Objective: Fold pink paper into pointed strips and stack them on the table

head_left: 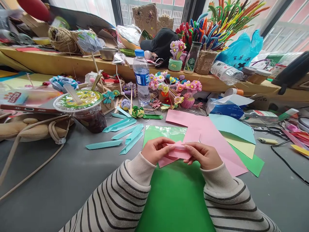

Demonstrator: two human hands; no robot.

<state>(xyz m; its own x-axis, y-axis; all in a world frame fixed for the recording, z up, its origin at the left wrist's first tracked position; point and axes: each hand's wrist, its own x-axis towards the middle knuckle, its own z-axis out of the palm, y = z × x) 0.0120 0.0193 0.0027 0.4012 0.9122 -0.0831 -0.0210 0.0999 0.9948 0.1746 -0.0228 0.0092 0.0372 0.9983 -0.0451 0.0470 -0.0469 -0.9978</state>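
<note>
Head view: both hands meet at the middle of the grey table, just above a large green sheet. Between them lies a folded pink paper strip, its long axis running left to right, roughly level, with a loose pink corner hanging below toward the left. The left hand pinches the strip's left end, fingers curled over the top edge. The right hand is closed on the right end, thumb on top. Both hands sit equally near the strip; neither is free.

Just beyond the strip, a light green sheet in a clear sleeve and a big pink sheet lie flat, the pink one overlapping a pale blue sheet. To the left, 8 or so folded teal strips are scattered, well apart from the hands.

The strip's underside and its folds are hidden by the fingers, so how many layers it has is unclear. Both forearms are cut off by the lower edge.
</note>
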